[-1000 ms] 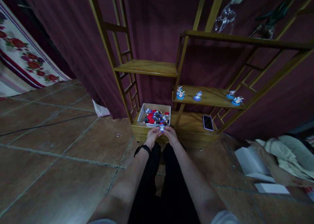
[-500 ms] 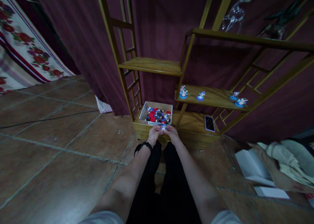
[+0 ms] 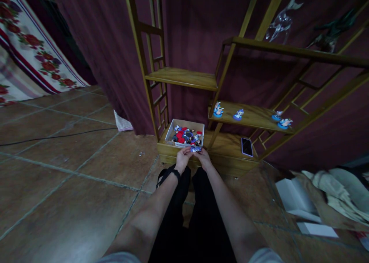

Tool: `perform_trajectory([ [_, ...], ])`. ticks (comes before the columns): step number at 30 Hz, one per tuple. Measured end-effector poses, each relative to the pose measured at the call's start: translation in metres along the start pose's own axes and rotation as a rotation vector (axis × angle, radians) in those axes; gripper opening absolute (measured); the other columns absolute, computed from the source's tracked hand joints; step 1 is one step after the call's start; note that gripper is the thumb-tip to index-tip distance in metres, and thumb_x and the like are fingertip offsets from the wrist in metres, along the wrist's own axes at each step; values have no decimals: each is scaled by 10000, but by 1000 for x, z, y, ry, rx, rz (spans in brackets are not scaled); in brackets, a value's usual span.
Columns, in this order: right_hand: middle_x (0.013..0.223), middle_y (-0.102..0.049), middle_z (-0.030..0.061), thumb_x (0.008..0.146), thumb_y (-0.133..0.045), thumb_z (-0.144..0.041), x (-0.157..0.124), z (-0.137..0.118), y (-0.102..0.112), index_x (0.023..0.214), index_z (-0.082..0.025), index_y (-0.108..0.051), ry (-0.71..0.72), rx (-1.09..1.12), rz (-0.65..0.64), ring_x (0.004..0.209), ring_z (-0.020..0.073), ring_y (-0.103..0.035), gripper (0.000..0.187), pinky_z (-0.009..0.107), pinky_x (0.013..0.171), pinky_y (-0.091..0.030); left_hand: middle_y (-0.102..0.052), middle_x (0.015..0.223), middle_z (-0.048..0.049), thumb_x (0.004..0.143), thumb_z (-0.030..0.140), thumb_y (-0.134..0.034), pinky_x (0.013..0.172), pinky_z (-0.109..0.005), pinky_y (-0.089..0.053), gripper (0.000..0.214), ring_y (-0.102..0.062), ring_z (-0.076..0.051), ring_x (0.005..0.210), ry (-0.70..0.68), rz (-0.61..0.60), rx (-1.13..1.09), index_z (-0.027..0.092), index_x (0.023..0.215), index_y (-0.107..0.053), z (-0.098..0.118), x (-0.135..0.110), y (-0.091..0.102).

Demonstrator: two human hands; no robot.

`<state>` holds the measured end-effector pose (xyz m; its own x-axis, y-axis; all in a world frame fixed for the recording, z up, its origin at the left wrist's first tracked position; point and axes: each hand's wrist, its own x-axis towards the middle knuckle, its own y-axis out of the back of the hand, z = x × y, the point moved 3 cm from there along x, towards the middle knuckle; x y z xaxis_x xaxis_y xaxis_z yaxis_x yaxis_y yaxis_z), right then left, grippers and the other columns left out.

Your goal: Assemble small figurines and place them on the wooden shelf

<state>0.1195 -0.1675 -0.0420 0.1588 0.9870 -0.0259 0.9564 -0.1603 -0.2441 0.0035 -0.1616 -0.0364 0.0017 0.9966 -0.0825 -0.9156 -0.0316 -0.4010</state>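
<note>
Between my two hands is a small purple and white figurine (image 3: 196, 149), now lying tilted on its side. My left hand (image 3: 183, 157) pinches its left end. My right hand (image 3: 203, 156) has its fingers closed on the right end. Just beyond my fingers stands an open white box (image 3: 203, 129) with red, black and purple figurine pieces (image 3: 184, 134) heaped inside. On the shelf (image 3: 255, 114) to the right stand a purple-based figurine (image 3: 238, 114) and blue-based figurines at its left (image 3: 218, 111) and right (image 3: 285, 123) ends.
A phone (image 3: 247, 146) lies on the low wooden ledge (image 3: 225, 143). Higher up are a glass ornament (image 3: 281, 22) and a dark sculpture (image 3: 330, 32). White packaging (image 3: 296, 197) and cloth (image 3: 331, 193) lie on the floor at right. A cable (image 3: 72, 134) crosses the tiles at left.
The figurine in my hands has turned from upright onto its side. The whole view has shifted a little. The shelf figurines and the box stay in place.
</note>
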Motion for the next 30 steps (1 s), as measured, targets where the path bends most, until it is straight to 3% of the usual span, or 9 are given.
perform_trajectory([
  [6,772,-632,-9,501,-711,-260,0,1,1,810,-189,-590,16,-40,43,735,146,-558,340,308,784,-414,-667,720,-47,556,61,-668,770,-296,-477,269,-614,-138,704,-69,1,138,120,819,-647,2,-1,0],
  [11,745,-617,-28,501,-703,-248,-1,1,2,790,-203,-587,42,-46,44,721,136,-548,314,307,785,-413,-671,819,-44,620,47,-613,791,-285,-461,347,-610,-139,735,-168,-34,372,168,944,-634,6,-7,2],
  [17,761,-625,-32,509,-663,-196,-3,-1,3,771,-208,-604,70,-46,11,732,133,-554,268,304,803,-410,-616,1070,-88,718,102,-549,916,-308,-374,439,-565,-212,987,-342,-84,711,225,1139,-563,19,-29,-1],
  [23,744,-624,-24,498,-652,-202,-3,-1,10,764,-208,-596,21,-43,28,725,141,-551,272,299,763,-427,-575,1091,-120,800,186,-464,902,-287,-364,445,-541,-222,999,-385,-195,1061,201,1244,-467,28,-40,-7],
  [26,771,-629,-20,502,-651,-198,-3,-1,12,783,-210,-595,10,-16,13,743,140,-554,287,302,780,-427,-555,1090,-149,824,190,-410,888,-291,-359,463,-533,-233,997,-476,-282,1268,172,1287,-414,30,-39,-9],
  [30,809,-633,-10,515,-644,-202,-4,-2,13,811,-213,-599,2,-17,0,774,149,-558,300,313,796,-432,-528,1113,-176,818,136,-390,888,-304,-343,488,-518,-240,1018,-567,-341,1384,136,1306,-380,30,-36,-9],
])
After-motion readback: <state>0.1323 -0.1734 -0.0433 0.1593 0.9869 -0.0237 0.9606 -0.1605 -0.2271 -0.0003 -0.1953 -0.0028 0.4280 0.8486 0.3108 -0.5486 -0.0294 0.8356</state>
